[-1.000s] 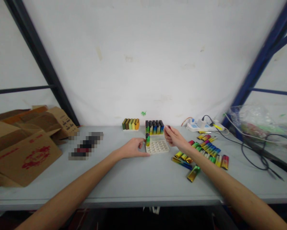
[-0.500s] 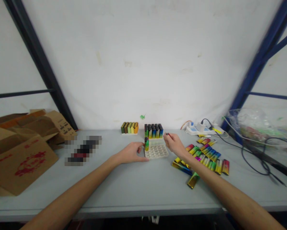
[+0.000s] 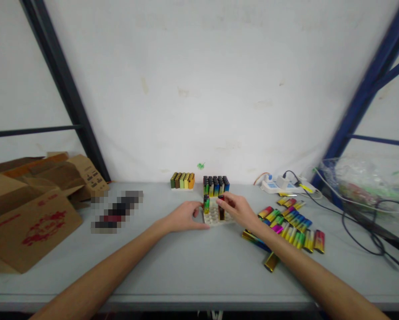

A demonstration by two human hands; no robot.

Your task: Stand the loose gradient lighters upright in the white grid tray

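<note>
R hand point(image 3: 237, 210) now over tray point(image 3: 213, 219), grip round upright dk-brown lighter point(image 3: 222, 214); L hand point(image 3: 183, 217) grip unclear.

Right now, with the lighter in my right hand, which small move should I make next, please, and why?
I would probably ease the dark lighter down into a hole of the white tray. The right hand holds it upright at the tray, where open holes show beside it; the left hand is at the tray's left edge, and a green lighter stands there.
</note>
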